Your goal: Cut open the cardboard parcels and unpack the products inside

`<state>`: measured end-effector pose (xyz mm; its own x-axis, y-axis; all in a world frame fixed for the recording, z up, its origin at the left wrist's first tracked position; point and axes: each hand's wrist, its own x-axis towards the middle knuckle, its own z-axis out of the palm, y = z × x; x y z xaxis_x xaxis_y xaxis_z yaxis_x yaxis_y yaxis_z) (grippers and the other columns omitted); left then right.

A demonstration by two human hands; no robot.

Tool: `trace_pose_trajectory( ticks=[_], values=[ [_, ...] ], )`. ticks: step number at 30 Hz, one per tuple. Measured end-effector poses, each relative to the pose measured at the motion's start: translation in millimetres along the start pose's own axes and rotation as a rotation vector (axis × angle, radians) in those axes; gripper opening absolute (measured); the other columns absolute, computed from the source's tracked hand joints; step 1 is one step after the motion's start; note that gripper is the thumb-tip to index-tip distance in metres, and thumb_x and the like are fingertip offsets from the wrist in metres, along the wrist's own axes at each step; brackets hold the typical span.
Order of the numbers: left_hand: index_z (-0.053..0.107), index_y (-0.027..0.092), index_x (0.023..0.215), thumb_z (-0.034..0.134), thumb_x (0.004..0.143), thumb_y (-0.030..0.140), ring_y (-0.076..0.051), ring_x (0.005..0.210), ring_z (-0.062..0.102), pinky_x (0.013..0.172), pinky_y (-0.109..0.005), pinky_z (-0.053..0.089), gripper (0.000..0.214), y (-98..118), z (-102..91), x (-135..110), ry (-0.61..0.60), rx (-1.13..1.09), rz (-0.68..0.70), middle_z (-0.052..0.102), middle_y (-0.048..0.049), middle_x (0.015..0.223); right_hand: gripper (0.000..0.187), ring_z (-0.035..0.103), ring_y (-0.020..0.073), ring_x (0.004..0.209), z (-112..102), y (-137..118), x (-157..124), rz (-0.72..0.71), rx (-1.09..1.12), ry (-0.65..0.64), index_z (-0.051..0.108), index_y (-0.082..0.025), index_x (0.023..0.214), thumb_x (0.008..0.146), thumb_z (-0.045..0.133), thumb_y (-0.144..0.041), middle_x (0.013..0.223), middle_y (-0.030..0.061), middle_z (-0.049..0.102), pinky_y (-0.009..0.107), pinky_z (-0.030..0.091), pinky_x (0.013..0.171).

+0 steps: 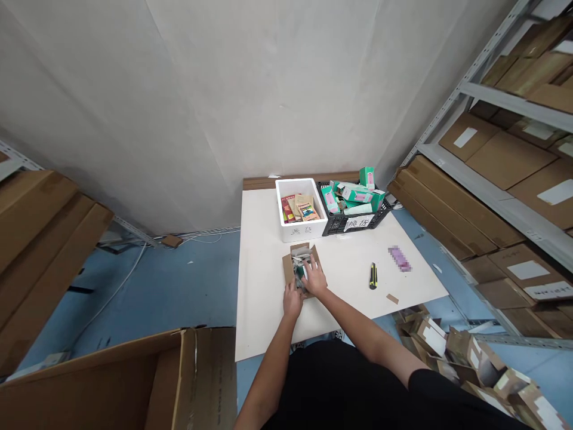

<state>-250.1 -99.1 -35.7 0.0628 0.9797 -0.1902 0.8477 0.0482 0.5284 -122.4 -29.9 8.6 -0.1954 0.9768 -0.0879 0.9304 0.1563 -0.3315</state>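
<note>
A small brown cardboard box (287, 270) sits on the table with its flaps open. Inside it are grey-white packing material (301, 252) and a dark green and white item (300, 272), partly covered. My left hand (293, 300) is closed on the box's near left edge. Reaching in from the right, my right hand (316, 279) has its fingers and thumb around the green and white item; their contact is partly hidden.
On the white table (262, 298), a white foam bin (304, 230) holds booklets, beside a black crate (333, 226) of green boxes. A utility knife (373, 276), a blurred purple item (400, 259) and a cardboard scrap (393, 298) lie right. A large carton (208, 376) stands left; loaded shelves (505, 179) stand right.
</note>
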Motion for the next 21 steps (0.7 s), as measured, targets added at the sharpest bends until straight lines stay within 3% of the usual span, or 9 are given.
trace_pose_trajectory(
  ticks=[4, 7, 10, 14, 17, 21],
  values=[
    [0.081, 0.022, 0.098, 0.074, 0.087, 0.017, -0.033, 0.145, 0.047, 0.120, -0.045, 0.043, 0.015, -8, -5.0, 11, 0.036, 0.041, 0.000, 0.042, -0.0062, 0.169, 0.056, 0.050, 0.0350, 0.135, -15, 4, -29, -0.055, -0.002, 0.093, 0.057, -0.030, 0.150, 0.095, 0.063, -0.027, 0.171, 0.0084, 0.036, 0.046, 0.056, 0.099],
    [0.082, 0.022, 0.096, 0.075, 0.086, 0.018, -0.033, 0.144, 0.048, 0.119, -0.044, 0.044, 0.013, -17, -9.4, 18, 0.051, 0.075, 0.007, 0.041, -0.0058, 0.169, 0.055, 0.053, 0.0323, 0.127, -39, 6, -41, -0.103, 0.017, 0.200, 0.058, -0.030, 0.149, 0.095, 0.063, -0.028, 0.164, 0.0096, 0.045, 0.044, 0.057, 0.097],
    [0.082, 0.021, 0.093, 0.075, 0.086, 0.021, -0.034, 0.144, 0.048, 0.118, -0.044, 0.045, 0.010, -32, -16.3, 22, 0.077, 0.085, -0.001, 0.042, -0.0076, 0.168, 0.054, 0.053, 0.0318, 0.126, -74, 11, -36, -0.125, 0.026, 0.302, 0.057, -0.028, 0.150, 0.096, 0.061, -0.029, 0.159, 0.0113, 0.048, 0.042, 0.056, 0.098],
    [0.081, 0.023, 0.091, 0.074, 0.085, 0.023, -0.035, 0.142, 0.049, 0.114, -0.045, 0.050, 0.009, -63, -29.2, 20, 0.118, 0.064, -0.045, 0.044, -0.0060, 0.167, 0.050, 0.053, 0.0316, 0.124, -113, 34, -14, -0.048, 0.019, 0.372, 0.059, -0.027, 0.147, 0.098, 0.060, -0.031, 0.154, 0.0120, 0.052, 0.042, 0.054, 0.100],
    [0.080, 0.021, 0.087, 0.072, 0.086, 0.026, -0.037, 0.140, 0.050, 0.113, -0.048, 0.050, 0.010, -85, -36.8, 14, 0.141, 0.045, -0.068, 0.043, -0.0084, 0.167, 0.049, 0.057, 0.0310, 0.120, -117, 62, 3, 0.045, 0.007, 0.279, 0.060, -0.027, 0.145, 0.097, 0.061, -0.033, 0.151, 0.0110, 0.055, 0.041, 0.053, 0.098],
    [0.078, 0.022, 0.089, 0.074, 0.081, 0.027, -0.038, 0.141, 0.049, 0.117, -0.053, 0.047, 0.010, -100, -40.3, 4, 0.173, 0.030, -0.035, 0.052, -0.0096, 0.158, 0.053, 0.063, 0.0297, 0.118, -92, 98, 21, 0.146, 0.006, -0.020, 0.061, -0.027, 0.145, 0.093, 0.068, -0.034, 0.150, 0.0101, 0.056, 0.039, 0.052, 0.098]
  ],
)
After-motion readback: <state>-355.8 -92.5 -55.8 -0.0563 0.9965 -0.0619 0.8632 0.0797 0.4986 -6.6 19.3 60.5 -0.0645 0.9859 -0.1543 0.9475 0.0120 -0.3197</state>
